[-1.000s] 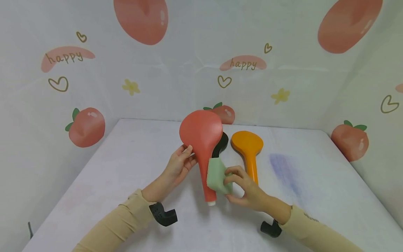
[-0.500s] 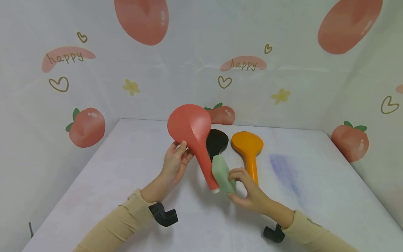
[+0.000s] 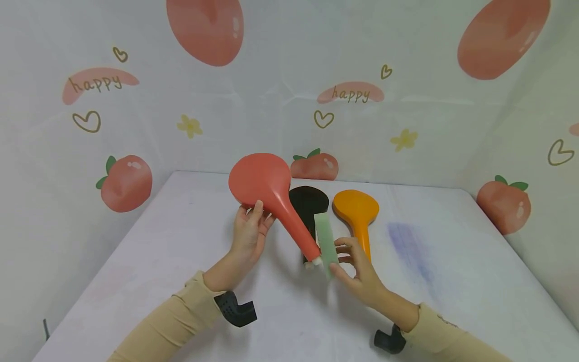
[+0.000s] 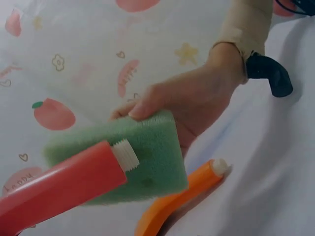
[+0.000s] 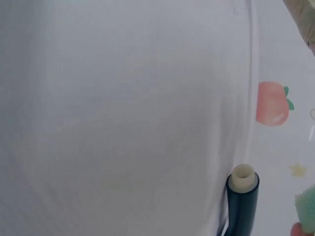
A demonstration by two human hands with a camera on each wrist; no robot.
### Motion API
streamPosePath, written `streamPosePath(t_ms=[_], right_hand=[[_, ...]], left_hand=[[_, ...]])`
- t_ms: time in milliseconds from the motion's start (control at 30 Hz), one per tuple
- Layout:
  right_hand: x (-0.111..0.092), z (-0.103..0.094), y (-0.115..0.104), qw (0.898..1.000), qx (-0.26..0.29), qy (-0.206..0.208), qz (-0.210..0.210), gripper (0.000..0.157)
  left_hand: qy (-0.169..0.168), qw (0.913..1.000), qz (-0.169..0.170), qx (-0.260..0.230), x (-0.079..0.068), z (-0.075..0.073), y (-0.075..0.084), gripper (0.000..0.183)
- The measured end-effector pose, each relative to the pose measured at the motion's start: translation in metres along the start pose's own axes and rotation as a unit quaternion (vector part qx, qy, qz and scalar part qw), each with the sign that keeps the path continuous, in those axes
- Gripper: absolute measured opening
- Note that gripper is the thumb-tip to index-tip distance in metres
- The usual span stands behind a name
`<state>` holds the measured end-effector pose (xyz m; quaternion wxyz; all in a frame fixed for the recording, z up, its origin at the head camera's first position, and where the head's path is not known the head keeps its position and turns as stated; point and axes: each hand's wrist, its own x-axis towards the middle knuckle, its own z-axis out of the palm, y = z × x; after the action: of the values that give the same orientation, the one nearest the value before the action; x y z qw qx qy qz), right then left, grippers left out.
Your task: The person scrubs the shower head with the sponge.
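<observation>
In the head view my left hand [image 3: 250,232] grips a red shower head [image 3: 261,181] at the lower edge of its round head, with its handle slanting down to the right. My right hand [image 3: 364,274] pinches a green sponge [image 3: 325,239] between thumb and fingers, its narrow side turned to the camera. The left wrist view has the sponge's broad face [image 4: 160,157] right behind the handle's white threaded end [image 4: 126,155]. At the right wrist view's edge only a corner of the sponge [image 5: 307,209] and a fingertip show.
A black shower head [image 3: 308,198] lies on the white table [image 3: 181,261] behind the sponge, partly covered by the red handle. To its right lies an orange shower head [image 3: 355,205]. A bluish stain [image 3: 409,251] marks the cloth. Black cameras [image 3: 236,310] sit at both wrists.
The red shower head has swung left at its head, and its handle end has moved up and right. The sponge has turned edge-on and shifted slightly right and up, uncovering more of the black shower head.
</observation>
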<state>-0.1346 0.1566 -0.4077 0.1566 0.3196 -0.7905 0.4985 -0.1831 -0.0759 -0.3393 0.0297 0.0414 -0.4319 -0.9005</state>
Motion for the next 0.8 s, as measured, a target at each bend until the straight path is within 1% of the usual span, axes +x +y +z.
streamPosePath(t_ms=[67,133,167,233,300,333,367,433,533,600,633,667,700,733,800], right_hand=[[0.0012,0.0006,-0.0015,0.999,-0.013,0.014,-0.036,0.045],[0.0026,0.0012,-0.0024,0.995,-0.031,0.029,-0.085,0.039],[0.0029,0.0014,-0.0031,0.993,-0.045,0.034,-0.102,0.036],[0.004,0.0026,-0.004,0.986,-0.073,0.047,-0.141,0.033],[0.0058,0.0037,-0.0059,0.976,-0.104,0.056,-0.184,0.034],[0.0063,0.0043,-0.0069,0.97,-0.122,0.058,-0.204,0.034],[0.0071,0.0048,-0.008,0.961,-0.141,0.062,-0.23,0.032],[0.0087,0.0062,-0.0096,0.94,-0.18,0.065,-0.283,0.027],[0.0095,0.0082,-0.0107,0.909,-0.226,0.063,-0.344,0.021],[0.0091,0.0087,-0.0107,0.894,-0.247,0.057,-0.369,0.019],[0.009,0.0087,-0.0105,0.89,-0.251,0.056,-0.377,0.019],[0.0087,0.0084,-0.0103,0.888,-0.254,0.056,-0.38,0.019],[0.0085,0.0078,-0.01,0.889,-0.255,0.057,-0.377,0.019],[0.0084,0.007,-0.0099,0.892,-0.252,0.06,-0.371,0.02],[0.0088,0.0051,-0.0093,0.905,-0.234,0.069,-0.349,0.022]], left_hand=[[0.003,1.0,0.003,-0.002,0.0003,-0.0005,0.0002,0.031],[0.007,1.0,0.006,-0.003,0.0004,-0.0002,0.0003,0.031],[0.01,0.9999,0.007,-0.002,0.0004,0.0,0.0004,0.031],[0.017,0.9998,0.006,-0.005,0.0002,0.0005,0.0006,0.031],[0.023,0.9997,0.005,-0.009,-0.0001,0.0006,0.0009,0.031],[0.026,0.9996,0.004,-0.01,-0.0002,0.0007,0.0007,0.031],[0.029,0.9995,0.002,-0.012,-0.0003,0.0009,0.0006,0.031],[0.035,0.9992,0.001,-0.016,-0.0002,0.0009,0.0002,0.031],[0.043,0.9989,-0.001,-0.02,0.0003,0.0005,-0.0002,0.03],[0.046,0.9986,-0.002,-0.024,0.0005,0.0001,-0.0002,0.03],[0.047,0.9986,-0.004,-0.024,0.0006,-0.0001,-0.0002,0.03],[0.045,0.9987,-0.004,-0.025,0.0007,-0.0006,0.0,0.031],[0.043,0.9987,-0.005,-0.026,0.0007,-0.001,0.0002,0.032],[0.042,0.9988,-0.007,-0.025,0.0006,-0.0012,0.0007,0.032],[0.038,0.999,-0.007,-0.023,0.0003,-0.0014,0.0018,0.034]])
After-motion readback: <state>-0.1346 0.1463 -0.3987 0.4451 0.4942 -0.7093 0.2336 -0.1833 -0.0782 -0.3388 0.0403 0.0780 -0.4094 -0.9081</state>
